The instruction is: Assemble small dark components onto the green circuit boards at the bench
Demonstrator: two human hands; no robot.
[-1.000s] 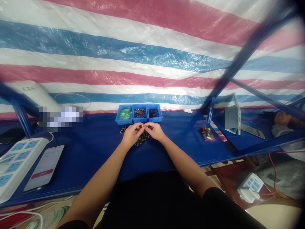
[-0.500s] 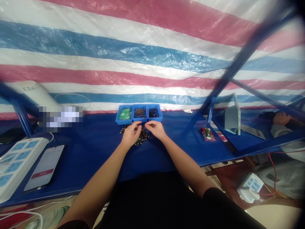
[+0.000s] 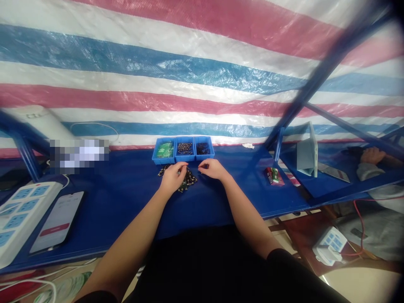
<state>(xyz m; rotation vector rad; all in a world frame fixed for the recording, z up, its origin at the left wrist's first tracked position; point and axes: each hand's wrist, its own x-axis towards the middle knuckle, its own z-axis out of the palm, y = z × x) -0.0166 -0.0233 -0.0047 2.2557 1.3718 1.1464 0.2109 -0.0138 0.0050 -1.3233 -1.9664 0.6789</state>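
My left hand is closed in a pinch over a pile of small dark and brass-coloured parts on the blue table; what it holds is too small to name. To its right, my right hand is also pinched, its fingertips low near the tabletop, and anything between them cannot be made out. Just beyond the hands stand three joined blue bins. Green circuit-board-like pieces lie in the left bin, small brass-and-dark parts in the middle bin, and black pieces in the right bin.
A phone and a white power strip lie at the left. To the right are a small red-and-green box, a blue frame post and a tablet in a stand. Another person's hand rests at the far right.
My right hand has drawn away to the right from my left hand, widening the gap between them. My left hand stays nearly in place over the pile.
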